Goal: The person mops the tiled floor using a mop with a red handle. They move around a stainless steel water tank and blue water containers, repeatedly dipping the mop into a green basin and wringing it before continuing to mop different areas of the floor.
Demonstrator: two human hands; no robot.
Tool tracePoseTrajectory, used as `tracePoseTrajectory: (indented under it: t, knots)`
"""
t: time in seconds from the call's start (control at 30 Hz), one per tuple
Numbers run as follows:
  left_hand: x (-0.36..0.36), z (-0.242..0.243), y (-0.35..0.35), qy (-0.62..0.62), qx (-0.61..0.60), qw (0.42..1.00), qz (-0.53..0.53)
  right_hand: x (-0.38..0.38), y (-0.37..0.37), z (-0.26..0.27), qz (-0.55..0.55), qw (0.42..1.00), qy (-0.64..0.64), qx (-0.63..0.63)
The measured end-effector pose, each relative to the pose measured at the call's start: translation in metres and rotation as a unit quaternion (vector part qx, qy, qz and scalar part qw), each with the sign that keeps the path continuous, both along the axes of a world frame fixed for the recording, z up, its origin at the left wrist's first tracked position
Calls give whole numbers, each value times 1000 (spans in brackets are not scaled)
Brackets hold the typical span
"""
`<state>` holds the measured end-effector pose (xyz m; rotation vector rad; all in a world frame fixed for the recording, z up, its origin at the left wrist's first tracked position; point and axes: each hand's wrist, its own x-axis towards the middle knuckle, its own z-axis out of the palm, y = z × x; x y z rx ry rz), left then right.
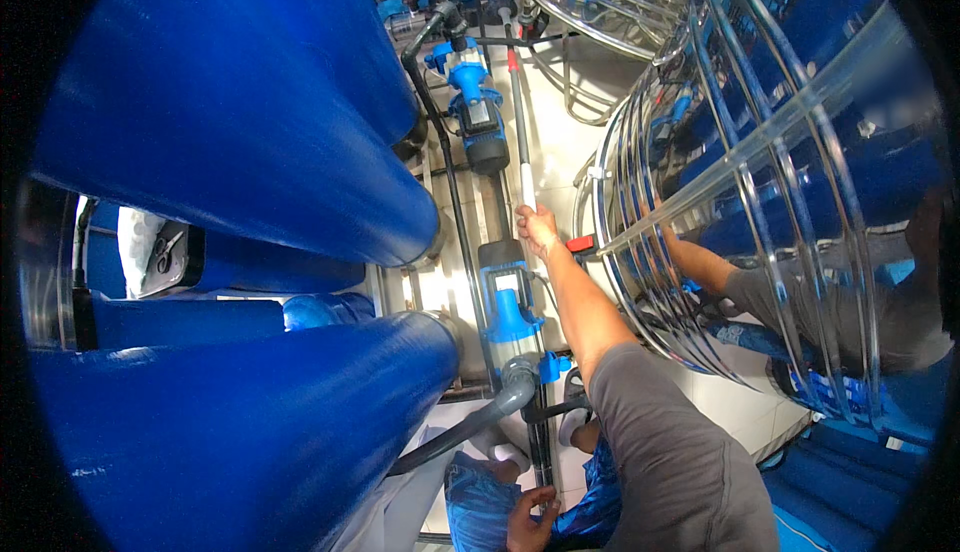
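Observation:
My right hand [537,228] is closed around the white end of a long grey pole [519,120] with a red collar. The pole runs away from me along the floor. Beside this hand is a blue-and-black electric water pump [510,312], joined to a grey pipe elbow [519,379]. A second pump [480,113] lies farther along, left of the pole. Low in the picture, my left hand [534,520] hovers over my lap with its fingers curved and apart, near a dark pipe [540,454]. Nothing shows in its grasp; the lower edge cuts it off.
Several tall blue cylindrical tanks [247,101] line the left side. At right stands a shiny steel tank [675,199] ringed by metal bars, with a clear tube [720,158] and a red lever handle [579,243]. Scissors [166,252] lie on a black-rimmed surface at left.

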<state>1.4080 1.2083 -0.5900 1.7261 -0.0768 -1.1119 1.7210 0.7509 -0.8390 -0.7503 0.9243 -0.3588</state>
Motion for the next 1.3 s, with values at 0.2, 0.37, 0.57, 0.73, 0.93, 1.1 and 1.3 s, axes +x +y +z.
tracePoseTrajectory:
  t: [0.2, 0.37, 0.57, 0.73, 0.93, 1.1, 1.3]
  knots:
    - [2, 40, -12, -33, -15, 999, 6, -44, 35, 46, -80, 992, -41, 86]
    - [2, 108, -14, 1, 5, 1000, -27, -136, 87, 126, -67, 985, -19, 156]
    - [21, 207, -15, -18, -5, 999, -51, -263, 155, 255, -85, 970, -4, 227]
    - [46, 270, -19, -66, -22, 996, -51, -344, 200, 400, -86, 959, 22, 270]
    - [71, 289, -29, -99, -56, 993, -28, -374, 218, 534, 0, 959, 66, 277]
    - [68, 284, -35, -67, -81, 994, 7, -299, 189, 487, 66, 982, 25, 174]
    - [41, 285, -27, -69, -59, 995, 27, -126, 93, 378, 7, 983, 1, 183]
